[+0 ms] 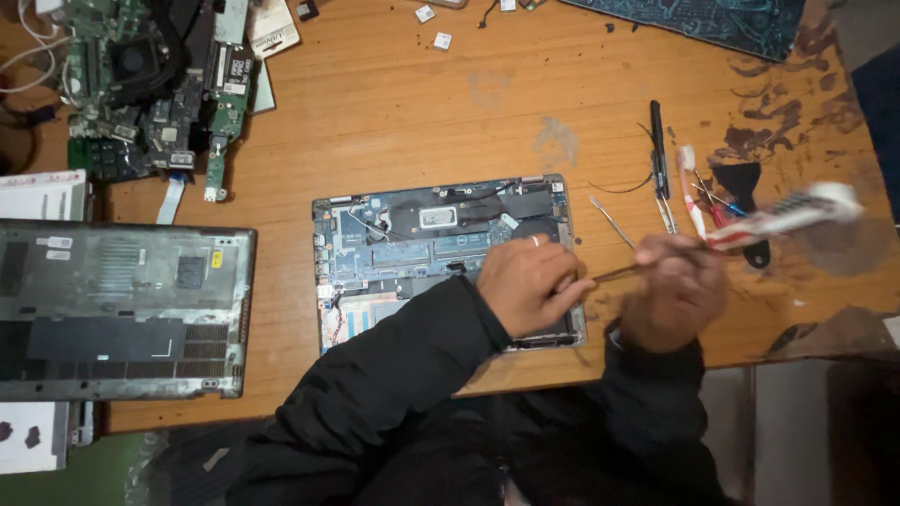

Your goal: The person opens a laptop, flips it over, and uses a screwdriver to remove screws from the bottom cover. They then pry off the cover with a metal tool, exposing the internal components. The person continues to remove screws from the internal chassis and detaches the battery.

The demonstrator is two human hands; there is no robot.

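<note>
My left hand (527, 283) rests loosely curled on the opened grey laptop with exposed circuit board (412, 245) at the wooden table's (394, 103) centre. At its three o'clock, my right hand (670, 290) grips a blurred red-and-white toothbrush (783, 217) and a thin metal tool (619, 273).

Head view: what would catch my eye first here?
An opened laptop with its circuit boards bare lies mid-table, and the left hand rests on its right part. Just right of it the right hand holds a red-and-white toothbrush, blurred by motion. At the left edge lies a removed grey bottom cover, with a heap of loose boards above it.
</note>
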